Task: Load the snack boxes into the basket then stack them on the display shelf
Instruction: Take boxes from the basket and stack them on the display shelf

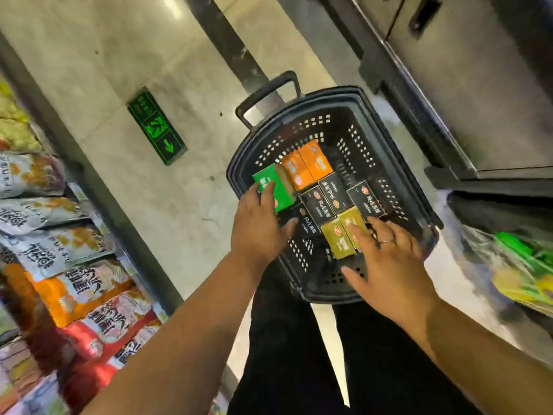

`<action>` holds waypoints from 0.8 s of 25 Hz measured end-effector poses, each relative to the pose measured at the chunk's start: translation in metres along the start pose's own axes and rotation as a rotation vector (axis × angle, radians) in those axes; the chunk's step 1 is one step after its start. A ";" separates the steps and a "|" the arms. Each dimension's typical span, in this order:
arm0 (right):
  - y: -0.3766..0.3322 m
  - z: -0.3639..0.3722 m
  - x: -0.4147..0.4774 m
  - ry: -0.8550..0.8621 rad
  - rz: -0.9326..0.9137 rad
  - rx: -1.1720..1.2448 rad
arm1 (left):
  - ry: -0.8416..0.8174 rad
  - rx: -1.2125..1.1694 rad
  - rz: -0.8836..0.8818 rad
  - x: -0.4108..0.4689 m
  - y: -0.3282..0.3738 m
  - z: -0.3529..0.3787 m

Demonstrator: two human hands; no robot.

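Neither grip is clenched: your left hand (260, 226) lays straight fingers on the green box (281, 187), which leans tilted at the left wall of the basket (344, 94). Your right hand (389, 262), fingers spread, touches the gold boxes (341, 235) at the basket's near end. Orange boxes (308, 166) and black boxes (326, 202) fill the basket's middle. You seem to be settling the load. Next, I judge, seat the green box flat inside the basket.

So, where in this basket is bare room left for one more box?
Bare floor shows at the basket's far end, beyond the orange boxes, and at the near end, by the gold boxes. The middle is crowded with black boxes, the green box by the left wall.
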State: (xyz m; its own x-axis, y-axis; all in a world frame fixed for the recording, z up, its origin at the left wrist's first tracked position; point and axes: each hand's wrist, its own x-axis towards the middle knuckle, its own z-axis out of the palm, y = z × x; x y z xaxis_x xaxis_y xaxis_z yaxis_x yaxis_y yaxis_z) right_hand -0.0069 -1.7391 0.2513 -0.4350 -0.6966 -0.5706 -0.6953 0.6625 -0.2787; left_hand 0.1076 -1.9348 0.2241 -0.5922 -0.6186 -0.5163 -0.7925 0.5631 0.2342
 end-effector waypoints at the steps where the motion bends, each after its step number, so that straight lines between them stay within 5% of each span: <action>1: 0.002 0.014 0.011 -0.014 0.022 0.035 | -0.007 0.006 -0.003 0.021 -0.005 0.015; 10: 0.022 0.137 0.092 -0.009 0.263 0.230 | -0.121 0.195 -0.140 0.146 -0.051 0.128; 20: 0.013 0.203 0.142 -0.204 0.438 0.302 | -0.082 -0.083 0.126 0.154 -0.054 0.150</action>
State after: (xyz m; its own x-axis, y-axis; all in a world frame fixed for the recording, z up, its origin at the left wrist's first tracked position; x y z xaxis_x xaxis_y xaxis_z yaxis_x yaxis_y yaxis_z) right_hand 0.0383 -1.7731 0.0099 -0.5057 -0.2918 -0.8119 -0.2673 0.9478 -0.1741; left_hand 0.0810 -1.9783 0.0083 -0.6764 -0.4974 -0.5432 -0.7241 0.5839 0.3671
